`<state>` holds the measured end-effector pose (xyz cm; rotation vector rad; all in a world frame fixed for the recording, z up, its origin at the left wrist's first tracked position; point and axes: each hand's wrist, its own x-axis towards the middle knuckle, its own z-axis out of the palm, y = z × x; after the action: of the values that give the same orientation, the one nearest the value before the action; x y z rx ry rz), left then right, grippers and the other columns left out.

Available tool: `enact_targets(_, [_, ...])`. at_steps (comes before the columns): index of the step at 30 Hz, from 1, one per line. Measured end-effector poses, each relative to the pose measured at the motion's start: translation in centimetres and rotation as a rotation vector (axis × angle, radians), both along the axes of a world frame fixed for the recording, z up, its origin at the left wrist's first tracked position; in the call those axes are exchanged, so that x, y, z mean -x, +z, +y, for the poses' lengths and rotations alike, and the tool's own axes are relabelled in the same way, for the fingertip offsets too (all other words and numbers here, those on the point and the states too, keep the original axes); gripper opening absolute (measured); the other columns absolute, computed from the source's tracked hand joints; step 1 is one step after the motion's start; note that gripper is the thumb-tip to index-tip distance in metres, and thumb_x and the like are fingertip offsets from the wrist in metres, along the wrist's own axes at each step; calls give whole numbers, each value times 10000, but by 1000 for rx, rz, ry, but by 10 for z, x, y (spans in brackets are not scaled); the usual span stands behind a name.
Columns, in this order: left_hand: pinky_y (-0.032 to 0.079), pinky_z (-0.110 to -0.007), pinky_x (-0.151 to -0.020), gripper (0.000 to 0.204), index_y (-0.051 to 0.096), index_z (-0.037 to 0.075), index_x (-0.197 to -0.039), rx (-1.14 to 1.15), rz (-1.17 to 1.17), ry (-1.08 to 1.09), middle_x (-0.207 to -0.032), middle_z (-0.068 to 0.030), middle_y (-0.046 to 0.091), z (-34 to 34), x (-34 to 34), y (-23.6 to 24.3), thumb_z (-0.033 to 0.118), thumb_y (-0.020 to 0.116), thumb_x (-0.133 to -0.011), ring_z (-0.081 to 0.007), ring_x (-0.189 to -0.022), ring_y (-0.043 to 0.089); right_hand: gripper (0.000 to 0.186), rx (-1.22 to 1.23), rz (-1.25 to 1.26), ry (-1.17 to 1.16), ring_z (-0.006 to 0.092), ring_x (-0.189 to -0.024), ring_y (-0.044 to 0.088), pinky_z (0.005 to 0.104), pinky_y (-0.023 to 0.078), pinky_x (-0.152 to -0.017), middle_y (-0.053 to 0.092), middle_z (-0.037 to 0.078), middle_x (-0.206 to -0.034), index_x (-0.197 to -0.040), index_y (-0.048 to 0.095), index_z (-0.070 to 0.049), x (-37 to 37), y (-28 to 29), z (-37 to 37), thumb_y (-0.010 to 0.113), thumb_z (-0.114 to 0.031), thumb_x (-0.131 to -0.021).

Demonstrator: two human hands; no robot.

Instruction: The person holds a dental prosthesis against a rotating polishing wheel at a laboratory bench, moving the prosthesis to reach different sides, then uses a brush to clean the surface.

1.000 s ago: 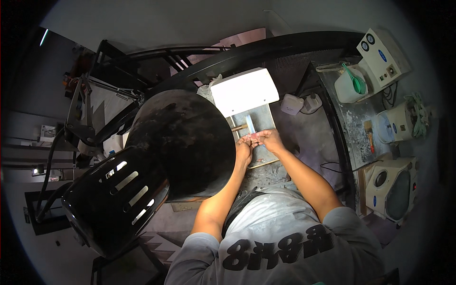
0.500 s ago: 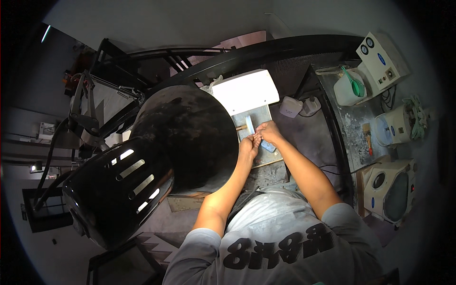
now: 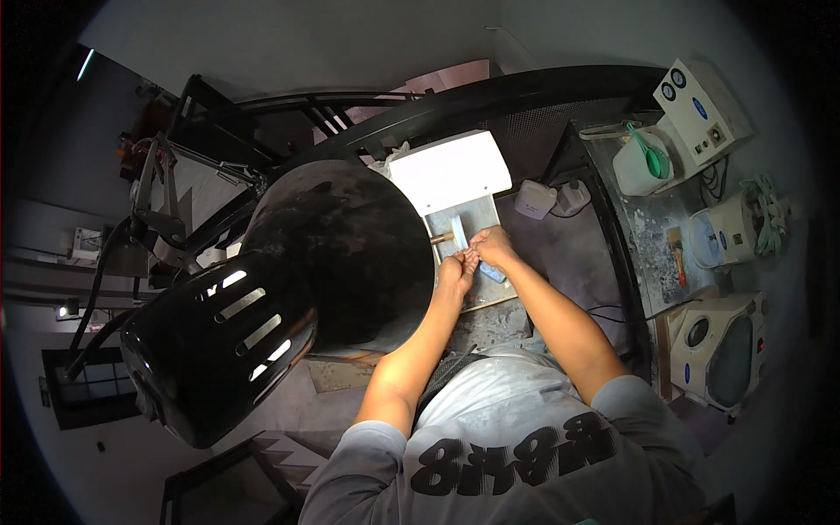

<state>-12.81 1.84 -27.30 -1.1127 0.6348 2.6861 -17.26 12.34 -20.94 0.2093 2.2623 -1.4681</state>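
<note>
My left hand (image 3: 457, 270) and my right hand (image 3: 493, 246) meet beside a pale, thin wheel (image 3: 458, 233) on a brown spindle (image 3: 442, 237). The fingers of both hands are pinched together around something too small to make out, close to the wheel's near edge. I cannot tell whether it touches the wheel. Under my hands a blue block (image 3: 493, 274) lies in the shallow tray (image 3: 479, 300). Right behind the wheel stands a bright white box-shaped housing (image 3: 451, 171).
A large black lamp shade (image 3: 350, 254) covers much of the left side. Along the right, a bench (image 3: 643, 214) carries a white container (image 3: 641, 169) with a green scoop (image 3: 652, 157), a brush (image 3: 677, 258) and a gauge box (image 3: 700, 114). Two plastic jugs (image 3: 535, 199) stand beyond my right hand.
The view has shifted slightly, so the lamp shade and housing sit a little further left. Both hands keep nearly the same pinch beside the wheel.
</note>
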Motion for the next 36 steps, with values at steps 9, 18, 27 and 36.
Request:
enact_targets(9, [513,-322,-595,206,521,-68,-931,391,60,-230,-788,-176,606,-17,6,9,63,363,-926,-245,-644,602,92,446,-246,-281,174,-610,610,263,524,-557,628,123,-801,-885,584,57,-11,-39,-3,593,29,-798])
enact_targets(18, [473,-272,-537,146,560,-26,-876,717,186,-224,-729,-95,608,-18,-9,25,65,452,-913,-156,-576,567,46,609,-324,-293,158,-677,615,268,532,-611,629,91,-823,-882,567,3,-31,-25,-6,554,6,-838])
enact_targets(27, [435,-243,-469,151,584,-3,-833,814,79,-241,-675,-70,599,-18,3,15,76,479,-906,-128,-511,539,101,619,-378,-391,183,-709,638,276,534,-609,637,119,-846,-909,522,1,-23,-33,-7,583,1,-830])
enact_targets(36, [425,-240,-455,164,597,-2,-829,839,103,-221,-660,-58,597,-17,2,14,105,498,-905,-116,-501,529,142,697,-467,-453,189,-717,645,274,542,-621,632,111,-833,-934,510,-3,-26,-33,-9,592,3,-818])
